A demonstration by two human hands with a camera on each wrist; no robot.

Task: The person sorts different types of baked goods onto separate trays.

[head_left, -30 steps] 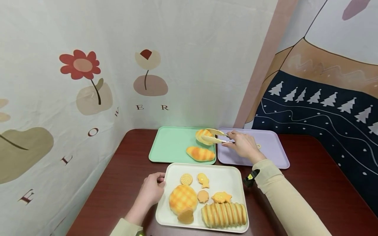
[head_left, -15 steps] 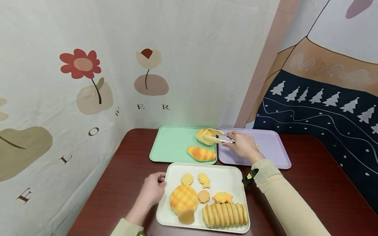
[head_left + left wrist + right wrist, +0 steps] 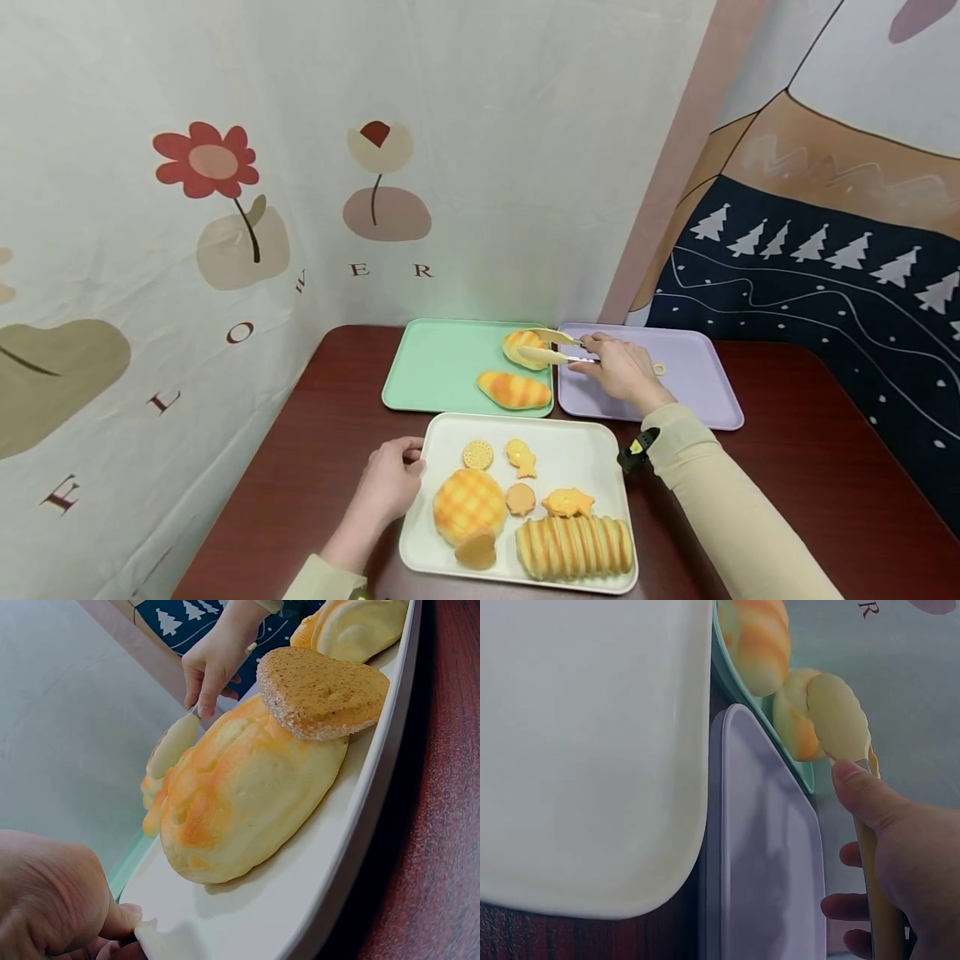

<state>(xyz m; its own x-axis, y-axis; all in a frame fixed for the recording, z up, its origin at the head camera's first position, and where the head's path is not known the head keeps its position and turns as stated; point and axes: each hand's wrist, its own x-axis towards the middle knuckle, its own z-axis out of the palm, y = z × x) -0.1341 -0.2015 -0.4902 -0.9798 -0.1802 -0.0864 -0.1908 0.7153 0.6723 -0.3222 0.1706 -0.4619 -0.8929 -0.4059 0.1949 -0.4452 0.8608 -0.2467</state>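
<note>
My right hand [image 3: 618, 367] grips a pair of food tongs [image 3: 840, 720] with cream-coloured tips. The tips lie on either side of a small striped bun [image 3: 519, 348] at the right end of the green tray [image 3: 435, 362]. Just in front of that bun, on the same tray, is a long orange-striped bread [image 3: 514, 390]. At the left side of the white tray [image 3: 585, 450], my left hand [image 3: 390, 479] pinches the rim, its thumb [image 3: 124, 919] on the edge. The fingers under the rim are mostly hidden.
A round checked bun [image 3: 468, 502], a heart-shaped cookie [image 3: 476, 550], a ridged loaf [image 3: 573, 547], fish-shaped cookies [image 3: 567, 502] and round cookies [image 3: 477, 455] lie on the white tray. Under my right hand is a purple tray [image 3: 697, 383] with the tongs' ring end [image 3: 659, 368] above it.
The head view has shifted slightly, so everything appears a little further right. Both hands, the tongs and the bun keep their places relative to the trays.
</note>
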